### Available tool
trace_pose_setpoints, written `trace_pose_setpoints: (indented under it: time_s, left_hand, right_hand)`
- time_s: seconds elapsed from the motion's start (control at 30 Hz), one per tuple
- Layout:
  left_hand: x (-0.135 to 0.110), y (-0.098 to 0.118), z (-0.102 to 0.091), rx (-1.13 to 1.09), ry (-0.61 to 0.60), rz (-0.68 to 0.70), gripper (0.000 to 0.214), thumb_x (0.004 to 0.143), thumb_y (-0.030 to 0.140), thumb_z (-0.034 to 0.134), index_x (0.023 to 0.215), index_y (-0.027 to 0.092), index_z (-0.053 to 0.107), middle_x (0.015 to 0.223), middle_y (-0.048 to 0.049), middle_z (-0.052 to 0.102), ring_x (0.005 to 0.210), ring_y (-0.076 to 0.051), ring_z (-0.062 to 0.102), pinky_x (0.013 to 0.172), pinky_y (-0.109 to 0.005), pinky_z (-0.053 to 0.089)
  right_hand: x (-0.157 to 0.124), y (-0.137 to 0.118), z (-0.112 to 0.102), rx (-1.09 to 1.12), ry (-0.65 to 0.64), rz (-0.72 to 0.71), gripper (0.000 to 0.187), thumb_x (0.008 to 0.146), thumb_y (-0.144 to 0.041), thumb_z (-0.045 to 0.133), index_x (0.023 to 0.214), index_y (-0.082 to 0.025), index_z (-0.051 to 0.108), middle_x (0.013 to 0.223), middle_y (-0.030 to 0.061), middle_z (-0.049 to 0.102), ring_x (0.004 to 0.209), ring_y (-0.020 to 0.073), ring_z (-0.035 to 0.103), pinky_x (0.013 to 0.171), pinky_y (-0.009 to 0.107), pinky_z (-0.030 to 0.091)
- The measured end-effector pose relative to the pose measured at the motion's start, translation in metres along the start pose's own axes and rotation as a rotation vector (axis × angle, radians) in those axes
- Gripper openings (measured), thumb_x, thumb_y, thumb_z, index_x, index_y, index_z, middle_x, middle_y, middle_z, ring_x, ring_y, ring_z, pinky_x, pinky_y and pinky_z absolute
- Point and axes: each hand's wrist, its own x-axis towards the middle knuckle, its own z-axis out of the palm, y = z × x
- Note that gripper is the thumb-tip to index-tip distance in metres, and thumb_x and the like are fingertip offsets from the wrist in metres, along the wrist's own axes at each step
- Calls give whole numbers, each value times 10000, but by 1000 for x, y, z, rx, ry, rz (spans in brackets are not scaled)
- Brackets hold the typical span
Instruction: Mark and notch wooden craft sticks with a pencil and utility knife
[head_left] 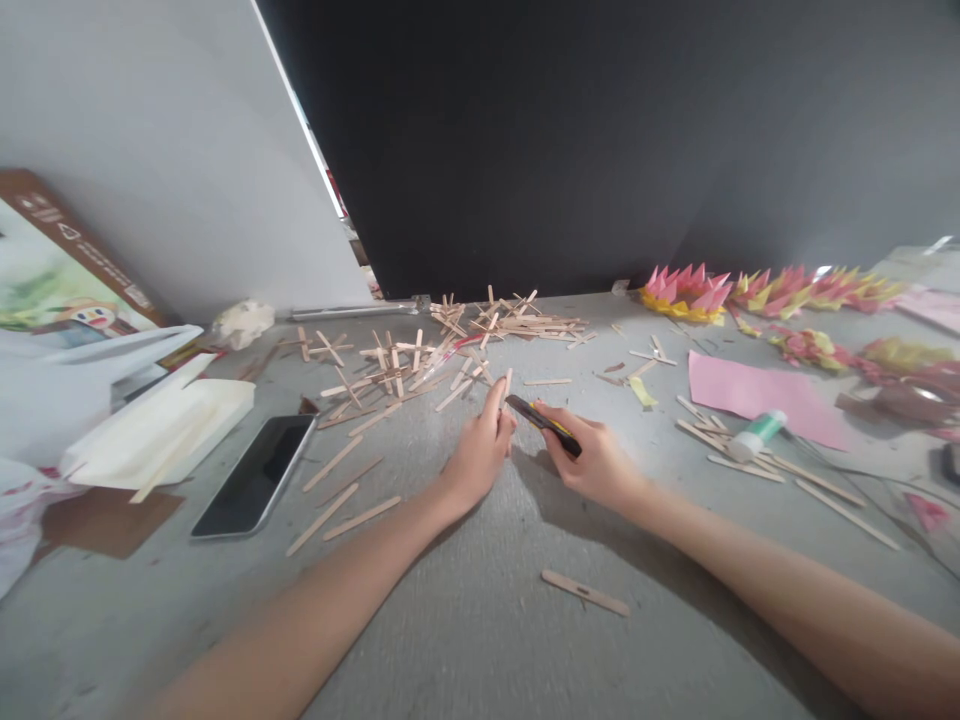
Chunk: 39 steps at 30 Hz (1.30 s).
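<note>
My left hand [481, 445] is closed around a wooden craft stick [508, 383], whose tip sticks up past the fingers. In my right hand [589, 450] is a black and yellow utility knife [551, 427], its front end pointing left, close to the stick. Whether the blade touches the wood I cannot tell. Nearer to me, between my forearms, a single craft stick with a slot [585, 592] lies flat on the grey surface [450, 640]. Behind my hands spreads a loose heap of craft sticks [525, 325].
On the left are a smartphone [255, 475], a white tray [172, 420] and a plastic bag [45, 400]. To the right lie pink paper [757, 395], a glue stick [757, 436] on more sticks, and pink-yellow paper flowers [686, 295]. A dark panel [600, 140] stands behind.
</note>
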Motion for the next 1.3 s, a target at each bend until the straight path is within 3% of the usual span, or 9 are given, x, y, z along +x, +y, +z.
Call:
trace_pose_setpoints:
  time_s: [0.1,0.3,0.53,0.63,0.77,0.87,1.07,1.3]
  left_hand:
    - [1,0,-1,58,14,32,490,1060,274,417,1550,267,409,867,-7,690,577,-111,578,645,-254,471]
    - [4,2,2,-122,-45,-68,504,1056,332,436,1533,206,332,793,4,694,471,-102,555,509,-223,432]
    - [4,-3,2,-88,-8,-19,480,1066,331,423,1536,238,395,830,-8,677,518,-97,556,532,-221,444]
    - [4,-4,3,-115,-29,-25,481,1062,320,427,1532,230,381,798,4,675,491,-97,550,515,-218,431]
    - [4,-2,3,-141,-30,-18,470,1066,338,428,1516,216,368,769,14,679,482,-102,563,523,-223,443]
    - [4,-3,3,-130,-16,-19,445,1072,359,422,1494,225,377,755,24,675,486,-101,565,528,-222,443]
    - [9,-4,1,-261,32,-102,323,1052,429,459,1292,221,398,770,21,686,486,-112,587,513,-233,447]
    - [10,-1,1,-431,-9,-60,309,1028,503,515,1098,239,371,785,28,693,502,-111,607,552,-245,467]
  right_hand:
    - [0,0,-1,-7,0,-2,393,995,-209,524,1379,-259,597,1269,86,757,1038,233,775,874,337,619]
    - [0,2,2,-34,4,3,389,1014,-218,504,1392,-251,587,1203,86,778,957,214,786,807,300,618]
    - [-5,6,3,-236,-57,-61,467,1013,-211,484,1475,-221,553,1194,133,767,862,231,780,719,316,609]
    - [-1,4,1,-89,-29,-6,421,1008,-220,508,1419,-240,597,1239,115,759,933,221,779,783,307,605]
    - [6,2,1,175,-13,145,302,1007,-268,541,1267,-188,673,1120,93,793,934,208,773,804,299,598]
    - [6,3,2,217,-1,196,307,1016,-296,541,1261,-170,677,1079,94,798,913,213,771,789,310,603]
    - [-4,6,8,44,92,-20,383,1036,-249,515,1409,-266,602,1291,95,735,1094,223,746,941,342,593]
    - [-5,9,10,-9,95,-56,430,1054,-249,496,1478,-297,546,1250,87,739,1087,213,742,934,340,600]
